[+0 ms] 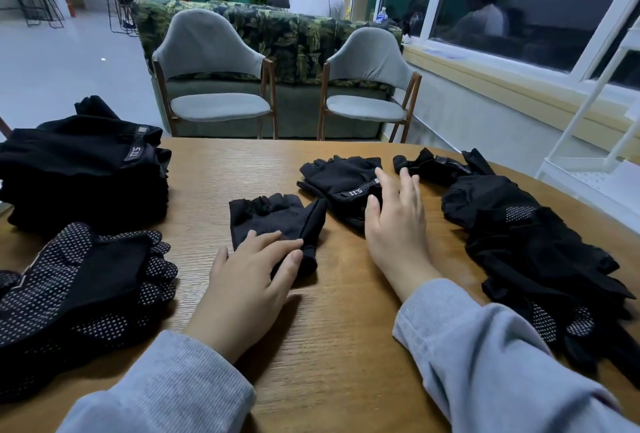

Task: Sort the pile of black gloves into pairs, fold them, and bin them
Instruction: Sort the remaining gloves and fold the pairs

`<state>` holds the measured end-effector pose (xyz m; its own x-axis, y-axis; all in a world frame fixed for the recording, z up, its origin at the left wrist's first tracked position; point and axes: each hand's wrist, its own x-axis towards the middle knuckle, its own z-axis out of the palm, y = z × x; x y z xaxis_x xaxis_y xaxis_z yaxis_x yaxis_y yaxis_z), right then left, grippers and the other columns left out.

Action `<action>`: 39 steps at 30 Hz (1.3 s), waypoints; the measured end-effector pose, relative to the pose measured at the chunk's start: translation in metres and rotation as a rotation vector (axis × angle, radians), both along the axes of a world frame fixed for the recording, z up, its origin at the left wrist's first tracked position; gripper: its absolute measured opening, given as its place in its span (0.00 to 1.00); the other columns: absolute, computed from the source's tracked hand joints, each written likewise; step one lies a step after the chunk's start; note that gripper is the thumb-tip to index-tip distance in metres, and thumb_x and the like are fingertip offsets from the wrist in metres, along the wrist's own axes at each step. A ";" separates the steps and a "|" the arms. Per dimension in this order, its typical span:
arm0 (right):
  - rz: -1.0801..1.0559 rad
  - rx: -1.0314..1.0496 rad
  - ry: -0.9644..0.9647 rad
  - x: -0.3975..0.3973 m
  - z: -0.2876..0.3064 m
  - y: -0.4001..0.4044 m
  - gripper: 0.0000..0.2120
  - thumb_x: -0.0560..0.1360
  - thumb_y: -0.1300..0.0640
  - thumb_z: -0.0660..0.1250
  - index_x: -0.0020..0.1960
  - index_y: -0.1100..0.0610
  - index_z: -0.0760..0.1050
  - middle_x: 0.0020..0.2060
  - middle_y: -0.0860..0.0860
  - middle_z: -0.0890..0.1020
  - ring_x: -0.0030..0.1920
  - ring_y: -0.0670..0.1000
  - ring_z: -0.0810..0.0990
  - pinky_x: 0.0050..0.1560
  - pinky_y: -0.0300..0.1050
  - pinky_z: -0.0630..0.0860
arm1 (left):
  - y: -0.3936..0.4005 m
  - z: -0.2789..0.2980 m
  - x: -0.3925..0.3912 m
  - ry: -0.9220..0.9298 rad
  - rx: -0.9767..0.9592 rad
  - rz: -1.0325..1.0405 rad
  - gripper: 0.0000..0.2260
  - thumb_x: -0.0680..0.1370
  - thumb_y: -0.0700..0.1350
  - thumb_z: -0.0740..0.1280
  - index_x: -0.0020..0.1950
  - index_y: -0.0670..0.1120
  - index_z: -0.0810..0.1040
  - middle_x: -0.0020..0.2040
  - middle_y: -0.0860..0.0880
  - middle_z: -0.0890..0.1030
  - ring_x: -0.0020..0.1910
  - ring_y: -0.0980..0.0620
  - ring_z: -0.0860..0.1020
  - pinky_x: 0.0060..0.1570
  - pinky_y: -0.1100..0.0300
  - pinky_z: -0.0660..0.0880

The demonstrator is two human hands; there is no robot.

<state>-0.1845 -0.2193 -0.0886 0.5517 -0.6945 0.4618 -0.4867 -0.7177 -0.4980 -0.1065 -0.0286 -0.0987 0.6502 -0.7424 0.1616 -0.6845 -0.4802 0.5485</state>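
1. Now left hand [254, 271] lies palm-down, fingers straight, pressing a fingerless glove [273, 221] flat on the table [332, 346]; grip holds nothing.
2. Right hand [398, 225], fingers spread, rests on another fingerless glove [341, 178].
3. Unsorted glove pile [526, 235] sits just right.

Black fingerless glove [273, 218] lies flat mid-table, loose gloves [519, 235] heaped right.

Wooden table [339, 346] (black gloves [277, 218] atop)

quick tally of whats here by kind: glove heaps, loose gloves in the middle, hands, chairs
Glove heaps: 3 (stack, dotted heap, pile)
Loose gloves: 2 (fingerless glove, labelled glove)
Hands: 2 (left hand, right hand)
Chairs: 2 ()
Total: 9
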 end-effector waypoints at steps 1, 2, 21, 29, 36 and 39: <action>-0.029 0.017 0.026 0.004 -0.001 -0.002 0.23 0.81 0.55 0.52 0.75 0.50 0.56 0.76 0.58 0.51 0.76 0.55 0.44 0.74 0.50 0.45 | -0.001 0.000 0.001 -0.005 0.004 -0.002 0.26 0.73 0.63 0.43 0.67 0.64 0.67 0.72 0.60 0.63 0.75 0.56 0.51 0.72 0.48 0.45; -0.057 0.033 0.055 0.009 -0.001 -0.004 0.24 0.81 0.56 0.52 0.76 0.50 0.53 0.76 0.59 0.50 0.76 0.56 0.43 0.74 0.52 0.44 | -0.002 -0.001 0.002 -0.011 0.001 -0.003 0.26 0.73 0.62 0.43 0.67 0.64 0.67 0.72 0.61 0.63 0.75 0.56 0.52 0.72 0.49 0.45; 0.118 -0.094 -0.170 0.002 0.004 -0.013 0.13 0.73 0.67 0.65 0.56 0.57 0.74 0.41 0.44 0.70 0.46 0.48 0.69 0.48 0.39 0.67 | -0.005 0.005 0.009 0.020 -0.197 0.014 0.17 0.79 0.49 0.59 0.68 0.54 0.68 0.57 0.63 0.69 0.61 0.65 0.65 0.72 0.55 0.55; 0.132 0.105 -0.400 0.000 0.003 -0.012 0.07 0.74 0.65 0.66 0.51 0.57 0.72 0.57 0.50 0.68 0.59 0.50 0.72 0.62 0.46 0.71 | -0.003 0.005 0.010 -0.018 -0.159 -0.033 0.16 0.78 0.53 0.57 0.64 0.53 0.73 0.53 0.63 0.69 0.63 0.59 0.68 0.66 0.61 0.61; 0.192 0.032 -0.352 -0.003 0.009 -0.005 0.09 0.74 0.66 0.66 0.49 0.57 0.69 0.67 0.53 0.67 0.68 0.46 0.65 0.63 0.35 0.61 | -0.004 0.002 0.011 -0.040 -0.150 -0.053 0.21 0.73 0.56 0.54 0.62 0.54 0.75 0.53 0.64 0.69 0.63 0.60 0.68 0.66 0.61 0.61; 0.246 -0.058 -0.351 -0.003 0.012 -0.002 0.09 0.73 0.67 0.67 0.47 0.57 0.69 0.67 0.53 0.68 0.67 0.44 0.64 0.64 0.29 0.59 | -0.004 0.000 0.012 -0.029 -0.164 -0.054 0.21 0.72 0.56 0.54 0.62 0.55 0.75 0.52 0.67 0.68 0.61 0.64 0.66 0.66 0.60 0.61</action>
<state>-0.1871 -0.2210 -0.0766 0.5006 -0.5289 0.6853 -0.1057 -0.8231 -0.5580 -0.0942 -0.0322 -0.0985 0.6031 -0.7384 0.3018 -0.7238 -0.3477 0.5960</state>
